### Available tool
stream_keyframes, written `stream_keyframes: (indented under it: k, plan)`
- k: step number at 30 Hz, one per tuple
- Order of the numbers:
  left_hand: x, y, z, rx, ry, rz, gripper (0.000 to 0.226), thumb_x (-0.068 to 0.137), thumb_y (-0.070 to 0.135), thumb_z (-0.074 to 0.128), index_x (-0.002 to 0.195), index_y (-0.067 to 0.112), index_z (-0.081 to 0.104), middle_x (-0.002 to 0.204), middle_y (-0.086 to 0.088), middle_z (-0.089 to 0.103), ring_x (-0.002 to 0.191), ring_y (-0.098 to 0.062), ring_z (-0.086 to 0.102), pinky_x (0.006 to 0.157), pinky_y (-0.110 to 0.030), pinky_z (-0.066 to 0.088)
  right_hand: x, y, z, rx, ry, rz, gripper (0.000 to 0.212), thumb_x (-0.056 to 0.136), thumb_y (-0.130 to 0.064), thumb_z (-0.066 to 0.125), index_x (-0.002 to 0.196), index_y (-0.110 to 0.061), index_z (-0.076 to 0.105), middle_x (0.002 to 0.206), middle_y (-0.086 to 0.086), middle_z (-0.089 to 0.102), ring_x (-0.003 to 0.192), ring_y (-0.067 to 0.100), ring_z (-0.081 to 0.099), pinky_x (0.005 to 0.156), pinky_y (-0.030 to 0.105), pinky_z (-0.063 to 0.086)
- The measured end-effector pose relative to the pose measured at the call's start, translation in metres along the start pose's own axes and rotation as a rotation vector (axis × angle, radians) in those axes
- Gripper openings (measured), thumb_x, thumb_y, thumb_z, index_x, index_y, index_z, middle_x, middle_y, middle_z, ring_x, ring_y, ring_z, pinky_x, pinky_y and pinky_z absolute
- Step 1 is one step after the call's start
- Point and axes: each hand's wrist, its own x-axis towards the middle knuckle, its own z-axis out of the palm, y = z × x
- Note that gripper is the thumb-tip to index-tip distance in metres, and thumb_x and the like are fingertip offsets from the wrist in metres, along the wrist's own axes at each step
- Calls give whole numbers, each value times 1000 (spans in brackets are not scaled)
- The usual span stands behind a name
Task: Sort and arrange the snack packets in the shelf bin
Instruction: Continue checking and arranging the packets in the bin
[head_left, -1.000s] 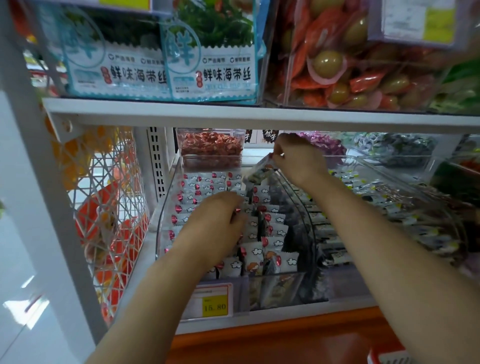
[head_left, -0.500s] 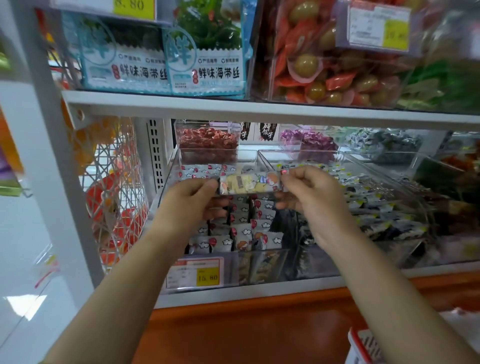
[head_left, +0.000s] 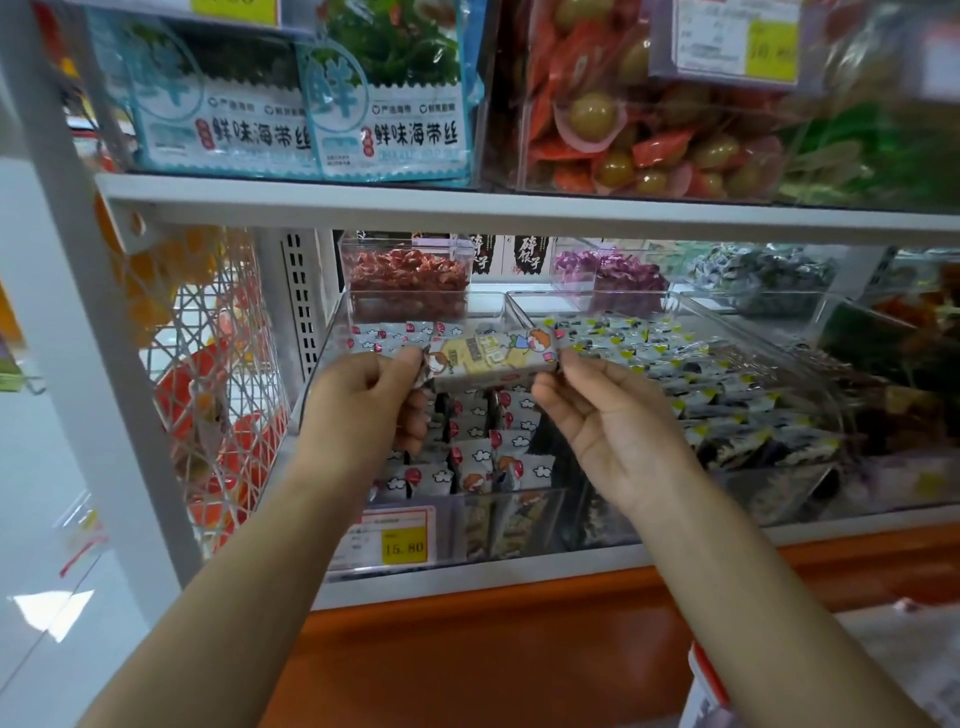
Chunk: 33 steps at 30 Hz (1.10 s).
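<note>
Shop shelf bin (head_left: 467, 295): snack packet (head_left: 493, 356) spans between left grip (head_left: 358, 410) and right grip (head_left: 608, 426), ends apparently pinched.

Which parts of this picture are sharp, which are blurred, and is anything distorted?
Head view: the held packet, left hand and right hand are sharp; the green packets at top right are smeared; the white upright leans, bent by the wide lens.

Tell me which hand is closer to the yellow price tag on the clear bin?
Left. The left hand is almost straight above the yellow price tag; the right hand is above and farther right. Both pinch one long snack packet.
</note>
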Motion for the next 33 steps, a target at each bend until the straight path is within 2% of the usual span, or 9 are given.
stream_keyframes:
  k: [4, 8, 16, 20, 22, 24, 26, 30, 33]
  plan:
    - [-2, 5, 1, -335, -153, -196, 33, 92, 26, 52, 63, 11, 51, 48, 3, 52, 39, -6, 43, 37, -15, 40, 1, 0, -1, 99, 42, 33, 11, 87, -3, 57, 78, 0, 63, 63, 8, 68, 56, 13, 67, 51, 19, 54]
    - [-1, 9, 3, -491, -254, -240, 20, 89, 13, 52, 71, 6, 57, 54, 0, 58, 43, -3, 50, 41, -12, 44, 4, -2, -4, 199, 82, 41, 11, 86, -5, 59, 77, -1, 62, 62, 8, 67, 55, 12, 67, 49, 18, 53]
    - [1, 10, -4, -477, -367, -173, 8, 81, 1, 52, 75, 3, 57, 63, -6, 68, 53, -7, 65, 49, -13, 52, 6, -4, -9, 168, 39, -48, 13, 90, -3, 53, 80, -1, 61, 60, 6, 67, 53, 10, 64, 50, 16, 52]
    - [3, 7, -10, -404, -315, -171, 21, 87, -2, 50, 69, 6, 56, 64, -9, 68, 57, -11, 67, 51, -16, 53, 6, -2, -11, 36, -32, -145, 13, 90, 3, 50, 82, -1, 61, 61, 5, 67, 57, 11, 66, 54, 17, 53]
    - [3, 4, -9, -361, -294, -163, 18, 89, 1, 50, 72, 5, 57, 67, -10, 69, 61, -13, 69, 53, -17, 54, 6, -1, -12, -71, -45, -218, 13, 89, 4, 50, 83, -1, 60, 63, 4, 68, 59, 13, 67, 57, 19, 54]
    - [3, 2, -7, -368, -287, -169, 13, 83, 15, 58, 77, 4, 61, 72, -12, 70, 63, -15, 69, 54, -19, 55, 6, 1, -13, -204, -53, -293, 13, 90, 5, 50, 87, -3, 60, 65, 1, 68, 62, 15, 67, 60, 20, 54]
    - [3, 1, -5, -346, -263, -151, 21, 75, 26, 62, 78, 5, 62, 71, -10, 69, 62, -15, 67, 53, -19, 54, 4, 2, -11, -309, -67, -341, 14, 91, 2, 52, 89, -7, 62, 71, -1, 70, 65, 16, 67, 61, 23, 55]
    - [5, -2, -3, -228, -178, -59, 11, 84, 16, 61, 79, 7, 58, 68, -5, 68, 65, -16, 65, 57, -19, 54, -2, 3, -7, -406, -106, -391, 9, 85, -19, 61, 81, -15, 68, 74, -2, 68, 66, 16, 67, 59, 25, 56]
    - [4, -1, -2, -214, -205, -38, 20, 76, 20, 67, 87, 7, 58, 78, -5, 71, 72, -15, 69, 58, -19, 53, -1, 3, -10, -540, -77, -438, 5, 85, -9, 64, 88, -14, 64, 79, -2, 67, 72, 13, 67, 62, 24, 57]
